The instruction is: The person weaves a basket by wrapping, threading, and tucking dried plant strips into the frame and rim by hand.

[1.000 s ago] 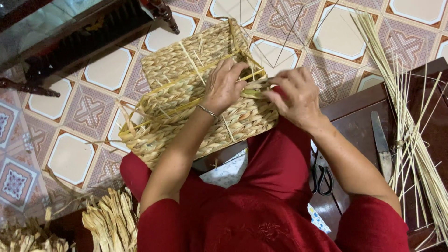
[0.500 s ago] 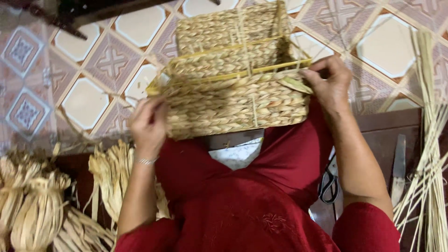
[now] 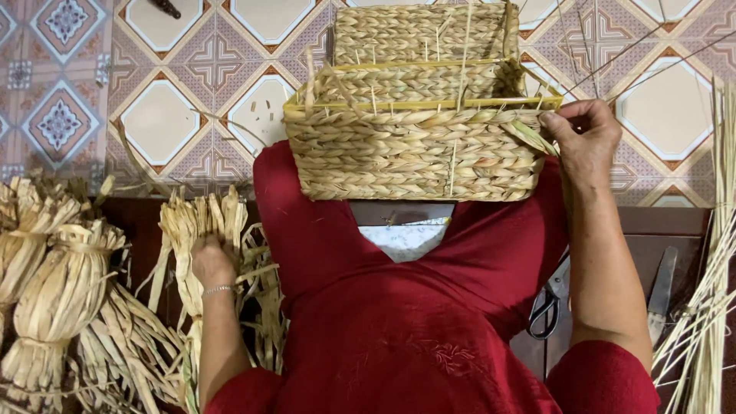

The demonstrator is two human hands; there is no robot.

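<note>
While the patterned tile floor fills the top of the view, the big woven basket sits right on the person's lap, its near wall resting against the red garment, its far wall out over the tiles. It's rectangular, braided in pale straw, with a yellow frame running along its rim and loose strand ends poking up. To the left, bundles of dried fibre lie heaped at the floor's near-left corner, tied at the waist. On the right edge, a sheaf of thin pale reeds runs down the view. The right hand is up at the basket's right corner, fingers pinched closed on a loose weaving strand at the rim. The left hand is down low, well apart from the basket, fingers curled in among a bundle of dried leaves, a bracelet at the wrist. Black-handled scissors lie by the right forearm, and a knife blade lies just beyond it.
</note>
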